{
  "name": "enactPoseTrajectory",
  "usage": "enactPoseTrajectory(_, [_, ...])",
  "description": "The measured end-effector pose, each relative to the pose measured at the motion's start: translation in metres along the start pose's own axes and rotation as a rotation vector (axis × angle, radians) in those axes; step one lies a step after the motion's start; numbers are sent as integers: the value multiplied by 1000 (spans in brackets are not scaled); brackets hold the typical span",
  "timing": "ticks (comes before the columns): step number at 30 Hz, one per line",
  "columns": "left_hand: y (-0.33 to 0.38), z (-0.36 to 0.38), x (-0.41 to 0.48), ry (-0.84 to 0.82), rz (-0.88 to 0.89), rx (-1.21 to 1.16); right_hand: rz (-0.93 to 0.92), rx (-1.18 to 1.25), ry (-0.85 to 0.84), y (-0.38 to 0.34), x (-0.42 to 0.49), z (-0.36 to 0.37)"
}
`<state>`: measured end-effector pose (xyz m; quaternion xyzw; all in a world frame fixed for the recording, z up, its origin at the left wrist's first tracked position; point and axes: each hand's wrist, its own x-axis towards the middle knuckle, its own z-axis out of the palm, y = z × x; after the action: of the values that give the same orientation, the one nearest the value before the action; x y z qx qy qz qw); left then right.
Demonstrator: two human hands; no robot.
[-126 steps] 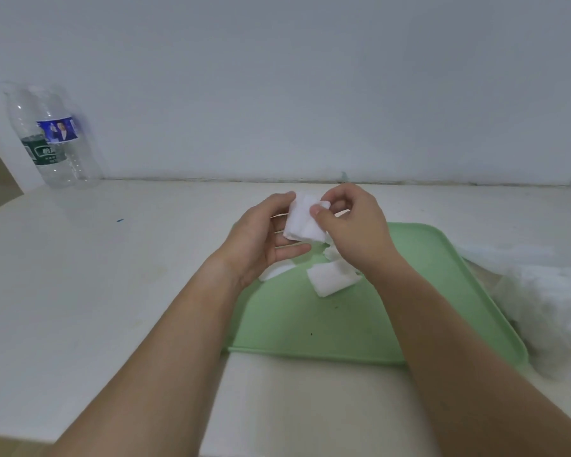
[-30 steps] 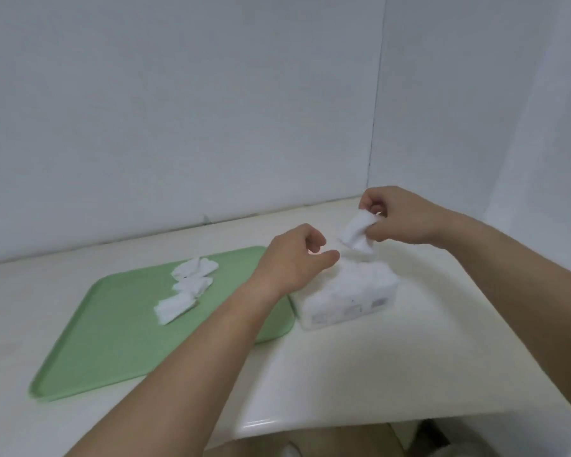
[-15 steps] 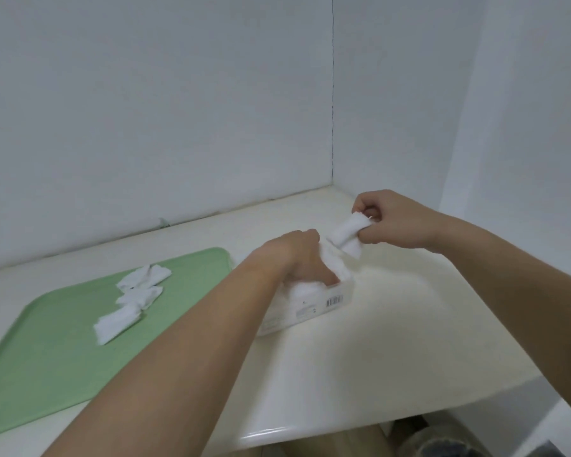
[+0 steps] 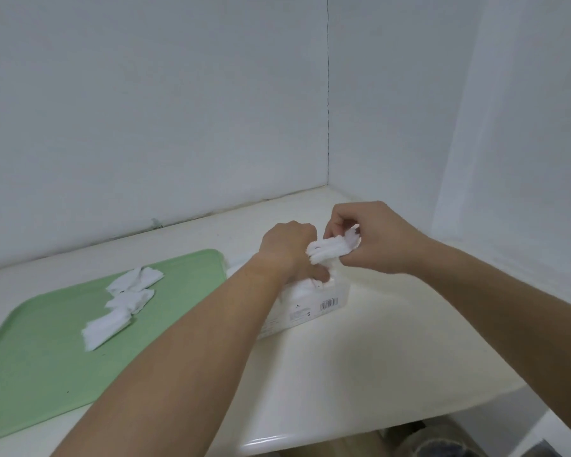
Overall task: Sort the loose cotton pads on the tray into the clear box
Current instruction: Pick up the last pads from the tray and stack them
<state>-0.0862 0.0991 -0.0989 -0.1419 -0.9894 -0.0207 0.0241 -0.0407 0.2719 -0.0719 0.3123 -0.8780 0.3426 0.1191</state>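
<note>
— While the person's right hand (image 4: 376, 239) hovers at the middle of the view, what does it hold?

— A small stack of white square cotton pads (image 4: 330, 250), pinched between the thumb underneath and the curled fingers on top. The stack's free end points toward nine o'clock, and it hangs just above the clear rectangular plastic box (image 4: 313, 306), which has a barcode label on its near side

— And the left hand (image 4: 287, 252)?

— It sits on top of that box, at nine o'clock from the right hand and nearly touching the stack. Its knuckles face up, its fingers curl down into the box's opening among the white pads inside, and its thumb tip shows at the upper edge. The back of the hand hides whether those fingers grip the rim or the pads, so that cannot be told

— Where does the box stand?

— On the cream-white counter (image 4: 360, 357), just beside the right edge of the flat pale green plastic tray (image 4: 46, 364), which lies at nine o'clock from it. The left forearm covers the gap, so contact between them cannot be judged

— What lies on the tray?

— Three loose white cotton pads (image 4: 125, 303) in its far half, overlapping in a ragged line that runs from one o'clock to seven o'clock. Beyond the box, at twelve o'clock, the white walls (image 4: 178, 110) meet in a corner
</note>
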Motion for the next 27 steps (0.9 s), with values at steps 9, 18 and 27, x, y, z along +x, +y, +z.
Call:
enactPoseTrajectory(9, [-13, 0, 0, 33, 33, -1, -181, -785, -232, 0, -15, 30])
enactPoseTrajectory(18, [-15, 0, -1, 17, 5, -66, 7, -867, -696, -37, 3, 29])
enactPoseTrajectory(27, [-17, 1, -1, 19, 54, -14, 149, -765, -710, -35, 32, 28])
